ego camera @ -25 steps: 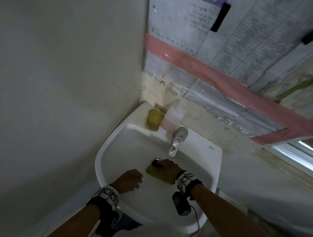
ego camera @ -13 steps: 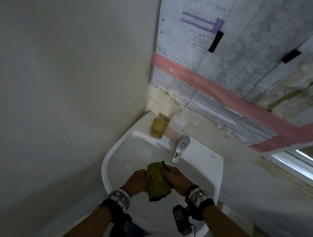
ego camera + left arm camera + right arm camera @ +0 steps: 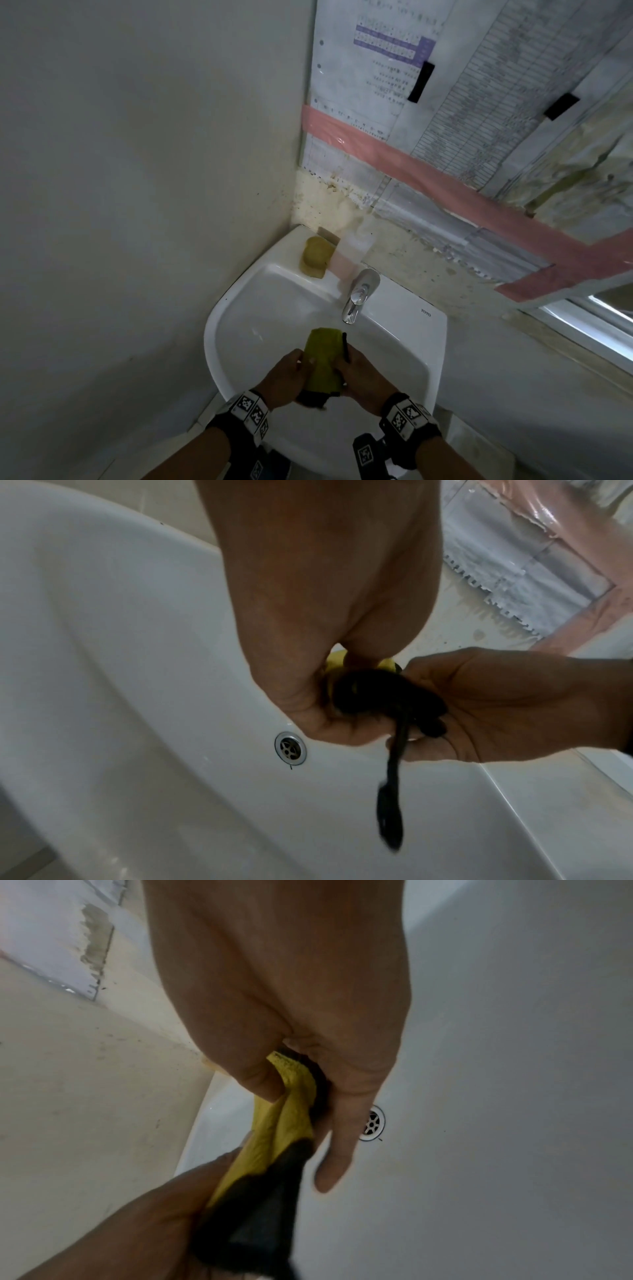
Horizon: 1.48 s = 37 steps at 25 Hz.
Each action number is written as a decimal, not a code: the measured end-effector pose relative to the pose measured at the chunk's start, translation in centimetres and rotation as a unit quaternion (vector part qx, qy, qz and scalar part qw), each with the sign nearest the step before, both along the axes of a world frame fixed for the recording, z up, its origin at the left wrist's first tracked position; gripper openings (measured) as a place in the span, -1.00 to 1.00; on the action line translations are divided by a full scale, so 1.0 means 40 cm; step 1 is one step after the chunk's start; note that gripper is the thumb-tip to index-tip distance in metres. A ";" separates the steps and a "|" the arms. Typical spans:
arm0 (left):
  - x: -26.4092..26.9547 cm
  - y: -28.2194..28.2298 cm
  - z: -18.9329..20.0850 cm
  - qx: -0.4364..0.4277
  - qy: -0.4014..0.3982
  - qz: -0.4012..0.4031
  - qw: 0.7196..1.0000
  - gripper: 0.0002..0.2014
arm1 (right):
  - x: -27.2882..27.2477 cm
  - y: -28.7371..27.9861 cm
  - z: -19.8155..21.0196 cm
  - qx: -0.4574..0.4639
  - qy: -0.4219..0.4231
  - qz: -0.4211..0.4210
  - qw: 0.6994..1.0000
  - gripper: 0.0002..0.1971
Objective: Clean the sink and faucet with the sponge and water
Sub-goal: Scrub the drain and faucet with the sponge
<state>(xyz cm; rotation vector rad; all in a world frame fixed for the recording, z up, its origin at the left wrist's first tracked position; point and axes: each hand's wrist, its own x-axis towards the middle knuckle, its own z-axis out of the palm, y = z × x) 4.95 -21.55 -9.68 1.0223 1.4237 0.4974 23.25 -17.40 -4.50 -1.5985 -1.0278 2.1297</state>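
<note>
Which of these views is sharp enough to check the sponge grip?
Head view: dim, wide-angle bending, hands small, the sponge readable. Left wrist view: the left hand blocks most of it, and the dangling black strip is motion-blurred. Right wrist view: clearest on the yellow side, dark end smeared.

Beyond the grip, the faucet (image 3: 358,297) overhangs the sink (image 3: 274,308) bowl; the basin left of the grip lies open.

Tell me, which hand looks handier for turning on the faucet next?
Probably the right hand: it sits just below the faucet. The left hand is farther off. Both grip the sponge.
</note>
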 end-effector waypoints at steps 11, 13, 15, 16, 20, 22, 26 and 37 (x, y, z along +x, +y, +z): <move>0.028 -0.131 0.065 0.073 0.004 0.096 0.993 -0.48 | 0.071 -0.116 -0.004 0.039 -0.032 -0.055 0.997 -0.67; 0.037 -0.172 0.088 0.073 -0.040 0.176 0.981 -0.67 | 0.080 -0.158 0.006 0.043 -0.002 -0.082 0.996 -0.65; 0.043 -0.225 0.115 0.088 -0.046 0.215 0.972 -0.72 | 0.089 -0.199 0.024 0.051 0.022 -0.085 0.995 -0.67; 0.048 -0.254 0.124 0.093 -0.041 0.229 0.968 -0.72 | 0.095 -0.220 0.032 0.056 0.028 -0.082 0.995 -0.68; 0.066 -0.356 0.153 0.100 -0.038 0.259 0.960 -0.73 | 0.101 -0.297 0.052 0.075 0.026 -0.060 0.995 -0.70; 0.070 -0.401 0.158 0.095 -0.035 0.261 0.960 -0.74 | 0.098 -0.336 0.051 0.079 0.013 -0.050 0.996 -0.71; 0.054 -0.472 0.156 0.095 -0.013 0.271 0.958 -0.72 | 0.069 -0.398 0.048 0.097 -0.006 -0.031 0.995 -0.73; -0.109 -0.611 0.094 0.040 0.048 0.278 0.959 -0.83 | -0.104 -0.566 0.009 0.044 0.000 0.053 0.998 -0.79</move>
